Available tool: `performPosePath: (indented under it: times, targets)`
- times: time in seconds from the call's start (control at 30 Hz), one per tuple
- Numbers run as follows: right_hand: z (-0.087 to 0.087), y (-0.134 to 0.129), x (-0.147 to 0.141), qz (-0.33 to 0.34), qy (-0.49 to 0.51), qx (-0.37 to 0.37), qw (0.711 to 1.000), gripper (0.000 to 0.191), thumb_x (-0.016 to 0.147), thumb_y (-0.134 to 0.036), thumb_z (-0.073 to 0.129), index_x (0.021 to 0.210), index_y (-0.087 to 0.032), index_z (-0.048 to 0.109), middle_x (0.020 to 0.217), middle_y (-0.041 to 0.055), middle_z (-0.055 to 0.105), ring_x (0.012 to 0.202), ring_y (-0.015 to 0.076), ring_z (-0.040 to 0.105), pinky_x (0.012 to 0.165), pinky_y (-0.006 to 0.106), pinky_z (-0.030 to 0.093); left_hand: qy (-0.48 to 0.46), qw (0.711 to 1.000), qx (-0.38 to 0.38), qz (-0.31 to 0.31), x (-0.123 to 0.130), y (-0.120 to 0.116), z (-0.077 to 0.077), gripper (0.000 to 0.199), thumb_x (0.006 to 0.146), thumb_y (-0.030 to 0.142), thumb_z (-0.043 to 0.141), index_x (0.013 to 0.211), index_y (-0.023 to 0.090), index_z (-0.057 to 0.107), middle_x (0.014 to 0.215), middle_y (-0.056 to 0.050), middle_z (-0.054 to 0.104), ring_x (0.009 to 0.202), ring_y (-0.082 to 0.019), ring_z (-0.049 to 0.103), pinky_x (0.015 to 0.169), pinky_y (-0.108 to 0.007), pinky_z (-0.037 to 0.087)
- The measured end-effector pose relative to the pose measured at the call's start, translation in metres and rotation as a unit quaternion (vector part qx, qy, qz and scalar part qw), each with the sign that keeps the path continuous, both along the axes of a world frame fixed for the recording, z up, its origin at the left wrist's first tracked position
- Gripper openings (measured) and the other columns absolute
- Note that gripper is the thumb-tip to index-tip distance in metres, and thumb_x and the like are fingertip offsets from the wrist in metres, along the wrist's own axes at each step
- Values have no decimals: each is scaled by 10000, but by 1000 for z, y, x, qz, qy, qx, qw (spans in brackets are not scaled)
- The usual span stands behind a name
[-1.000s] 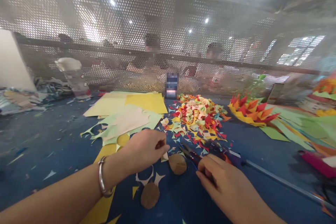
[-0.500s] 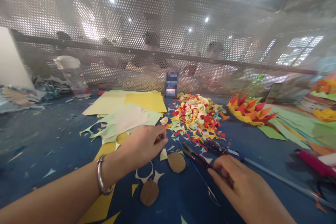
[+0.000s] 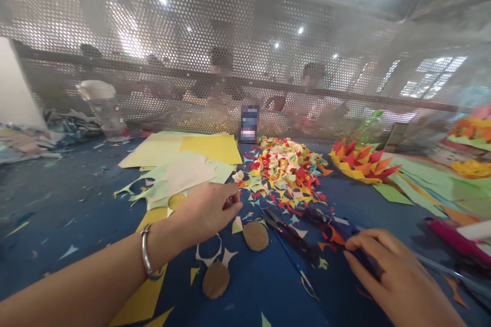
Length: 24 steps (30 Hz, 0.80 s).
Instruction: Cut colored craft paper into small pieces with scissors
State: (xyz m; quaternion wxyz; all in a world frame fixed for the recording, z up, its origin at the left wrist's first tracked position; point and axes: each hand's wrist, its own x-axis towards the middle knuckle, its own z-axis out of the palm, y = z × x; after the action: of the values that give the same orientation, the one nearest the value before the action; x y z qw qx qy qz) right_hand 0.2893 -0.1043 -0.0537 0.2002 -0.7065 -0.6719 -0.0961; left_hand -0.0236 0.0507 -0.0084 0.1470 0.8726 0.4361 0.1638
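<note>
My left hand hovers above the blue table with its fingers curled and thumb close to them. Whatever may sit in that pinch is hidden. On the right, thumb and fingers of my right hand are around the dark handle of what looks like a glue gun, a clear stick trailing behind it. Dark-handled scissors and a thin blue brush-like tool lie between my hands. Two brown cardboard discs rest nearby, the lower one beside white paper offcuts.
Behind lies a heap of small colourful paper pieces. Yellow and pale green sheets are stacked at left. A red-orange paper flower, a phone, a lidded plastic cup and a pink tool stand or lie around. A perforated screen closes the back.
My right hand has moved right, from beside the scissors handles to the glue gun's handle, uncovering the scissors and an orange scrap. My left hand keeps almost the same pose.
</note>
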Motion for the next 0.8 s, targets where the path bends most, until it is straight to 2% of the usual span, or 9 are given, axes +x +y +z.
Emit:
performPosePath:
  times: [0.2,0.37,0.43,0.53,0.6,0.67,0.8]
  targets:
    - [7,25,12,-25,-17,19,999,199,821,-360,485,772,-221,619,851,72,572,811,254,588,750,396,456,14,1000,1,3,-1,4,-1,216,824,384,465,797,229,614,694,-12,654,576,-147,531,503,-274,276]
    - [16,37,13,-30,-75,13,997,223,822,-377,478,808,-205,619,877,97,591,853,293,580,764,431,454,18,999,27,8,-5,8,3,210,829,371,456,793,224,602,708,-18,655,595,-153,533,518,-278,291]
    - [22,36,3,-25,-81,15,996,229,830,-396,486,841,-210,619,898,93,604,871,297,582,753,428,456,14,1000,25,9,-7,10,4,205,826,362,462,799,218,606,711,-22,654,611,-153,536,529,-280,302]
    - [34,32,-22,27,-34,-16,999,193,858,-392,504,852,-228,606,867,57,615,791,238,607,685,360,470,19,1000,9,-9,-9,10,6,212,819,349,462,790,207,617,724,-30,652,615,-149,533,530,-279,309]
    - [43,32,-43,80,-11,-89,993,150,883,-338,500,833,-235,597,799,27,610,714,195,606,620,308,462,29,999,0,-32,-10,9,9,199,809,321,462,783,208,624,744,-32,655,628,-152,536,531,-277,311]
    - [50,36,-61,119,6,-127,985,121,894,-254,493,828,-231,591,795,11,612,672,166,599,591,280,449,44,998,-10,-51,-13,6,13,174,786,276,471,790,214,634,766,-33,663,658,-163,550,546,-277,321]
    - [57,50,-84,168,-5,-140,976,77,847,-180,560,788,-211,599,757,5,615,679,169,592,585,267,435,53,995,-40,-79,-16,0,25,180,733,199,496,823,230,648,803,-23,674,712,-174,572,585,-272,352]
